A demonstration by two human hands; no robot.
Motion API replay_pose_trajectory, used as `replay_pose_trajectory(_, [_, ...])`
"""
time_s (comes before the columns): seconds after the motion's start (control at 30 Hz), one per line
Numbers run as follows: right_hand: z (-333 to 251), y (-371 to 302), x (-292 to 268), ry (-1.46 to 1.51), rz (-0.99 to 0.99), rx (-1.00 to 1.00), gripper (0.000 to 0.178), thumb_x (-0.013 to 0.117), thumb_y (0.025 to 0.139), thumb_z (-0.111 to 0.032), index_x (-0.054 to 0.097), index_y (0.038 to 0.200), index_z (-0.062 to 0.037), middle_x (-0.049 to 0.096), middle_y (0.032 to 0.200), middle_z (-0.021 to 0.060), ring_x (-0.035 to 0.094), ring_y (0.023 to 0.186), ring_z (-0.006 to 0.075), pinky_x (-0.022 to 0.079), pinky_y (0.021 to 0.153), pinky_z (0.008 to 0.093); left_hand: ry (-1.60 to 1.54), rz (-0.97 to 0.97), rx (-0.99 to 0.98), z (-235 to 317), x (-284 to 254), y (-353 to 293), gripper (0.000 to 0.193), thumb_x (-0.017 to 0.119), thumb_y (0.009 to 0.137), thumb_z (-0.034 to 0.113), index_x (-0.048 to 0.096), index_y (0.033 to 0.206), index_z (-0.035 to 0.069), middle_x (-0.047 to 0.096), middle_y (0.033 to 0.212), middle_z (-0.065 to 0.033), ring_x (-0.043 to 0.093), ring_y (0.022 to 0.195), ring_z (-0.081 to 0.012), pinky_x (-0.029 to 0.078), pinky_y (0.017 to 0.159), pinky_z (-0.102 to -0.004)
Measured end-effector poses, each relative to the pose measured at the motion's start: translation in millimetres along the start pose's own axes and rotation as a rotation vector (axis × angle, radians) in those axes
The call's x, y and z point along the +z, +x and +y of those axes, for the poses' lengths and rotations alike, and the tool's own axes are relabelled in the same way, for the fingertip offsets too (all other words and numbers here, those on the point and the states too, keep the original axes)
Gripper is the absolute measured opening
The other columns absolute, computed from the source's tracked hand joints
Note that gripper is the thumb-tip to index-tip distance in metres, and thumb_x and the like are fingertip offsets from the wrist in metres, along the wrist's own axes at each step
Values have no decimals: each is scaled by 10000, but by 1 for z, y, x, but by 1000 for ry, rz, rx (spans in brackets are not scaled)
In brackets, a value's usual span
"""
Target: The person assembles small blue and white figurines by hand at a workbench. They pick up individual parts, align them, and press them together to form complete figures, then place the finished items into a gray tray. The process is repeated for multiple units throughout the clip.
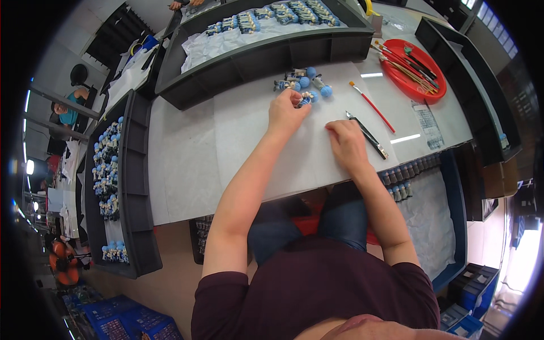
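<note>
My left hand (288, 112) reaches forward over the white table (187, 164) and pinches a small blue-headed figurine (306, 98) at the edge of a little cluster of figurines (306, 81). My right hand (347, 140) rests on the table with its fingers curled, holding nothing that I can see. Just to its right lies a dark metal tool (367, 135), and beyond that a red-handled paintbrush (372, 106).
A red round tray (430, 90) with several brushes sits at the far right. Dark trays of blue figurines stand at the back (266, 54) and on the left (136, 170). A blue tray (453, 226) with small bottles hangs below the table's right edge. Another person sits far left.
</note>
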State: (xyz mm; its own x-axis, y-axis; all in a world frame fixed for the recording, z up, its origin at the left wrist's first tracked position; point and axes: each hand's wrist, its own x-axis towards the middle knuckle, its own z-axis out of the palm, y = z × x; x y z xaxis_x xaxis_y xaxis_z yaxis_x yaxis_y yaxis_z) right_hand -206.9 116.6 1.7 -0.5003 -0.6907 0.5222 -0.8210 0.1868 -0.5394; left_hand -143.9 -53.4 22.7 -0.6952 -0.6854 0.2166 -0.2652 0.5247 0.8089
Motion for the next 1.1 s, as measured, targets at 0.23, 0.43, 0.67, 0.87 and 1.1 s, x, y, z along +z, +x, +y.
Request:
replay_pose_trajectory(0.23, [-60,1,9,594,29,267,462,664,813,-161,489,1202,16,611,1030,156,587,938,195,486,711,284,-318,105,-47,4,-42,-75,307,736,706,55,562,948,-18,618,846,-58,585,739,-122,503,704,-242])
replay_pose_trajectory(0.43, [-69,-5,50,1078,-75,346,405,590,854,-51,466,1233,24,598,1064,121,591,950,167,499,766,276,-395,67,177,-10,-54,-115,351,657,762,-25,514,1083,-21,603,949,-92,586,761,-128,512,744,-267])
replay_pose_trajectory(0.67, [-78,-15,62,1119,-118,334,317,544,859,27,512,1174,31,601,1045,117,586,949,146,495,792,272,-700,-6,-77,-38,-65,-113,207,511,897,57,545,1082,-30,622,932,-83,607,825,-134,508,744,-250])
replay_pose_trajectory(0.87, [-83,-21,57,1007,-211,251,297,517,846,65,538,1141,37,598,1059,118,581,965,154,491,822,277,-1036,-38,-345,-29,-72,-107,295,477,938,169,526,1156,-23,628,944,-92,609,827,-138,508,751,-265])
replay_pose_trajectory(1.1, [-90,-15,47,1113,-343,305,325,498,852,28,501,1176,30,556,1122,148,558,1017,194,475,865,319,-1128,7,-292,-42,-74,-110,304,531,911,153,526,1165,-13,624,979,-83,601,853,-141,493,742,-269])
